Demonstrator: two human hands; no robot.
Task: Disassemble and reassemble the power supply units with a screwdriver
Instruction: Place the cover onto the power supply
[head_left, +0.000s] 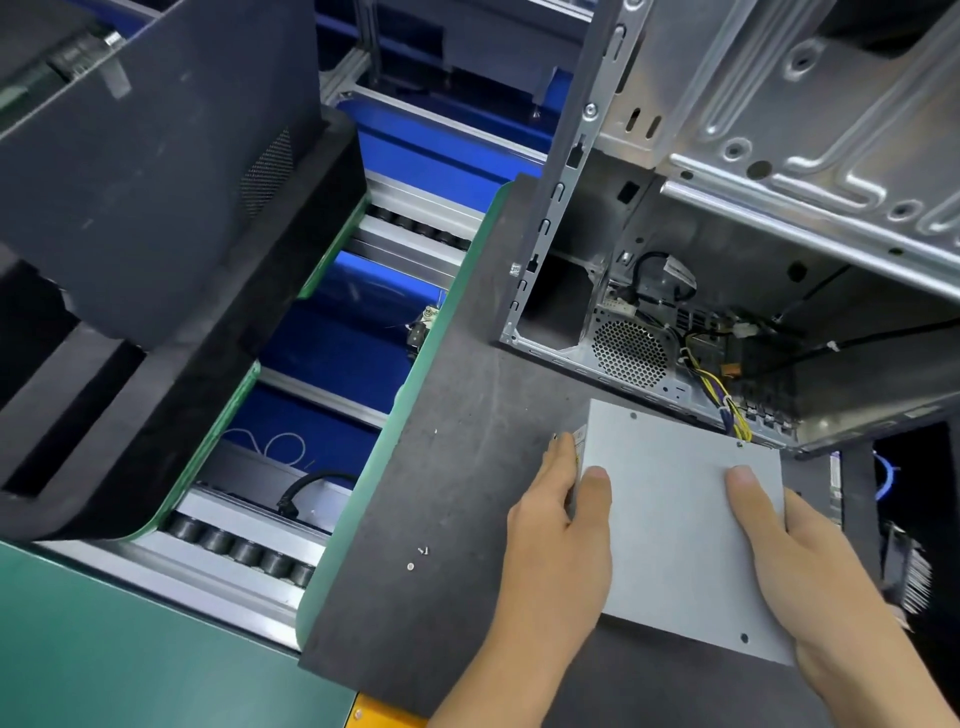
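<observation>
So both hands are on the power supply unit (675, 525), a plain grey metal box sitting on the dark mat (441, 519) right in front of the open computer case (727, 234). Left hand (558, 530) has its grip wrapped round the left edge, thumb flat on top and fingers curled down the side by the label. Right hand (795, 566) does the same on the right edge, thumb lying on the top plate, fingers tucked round the far side where I can't see them.

The unit's far corner sits just at the case opening, where a bundle of yellow and black wires (727, 410) runs out from inside the case to that corner. Left of the unit there's a bare stretch of mat, with two small screws (418, 558) lying loose on it, well apart from the left hand.

The mat tops a green counter (130, 649). Past its left edge is a roller conveyor (249, 551) with blue panels underneath, and another dark case (156, 182) sits on black foam further left. Inside the open case a round perforated grille (629, 353) is visible.
</observation>
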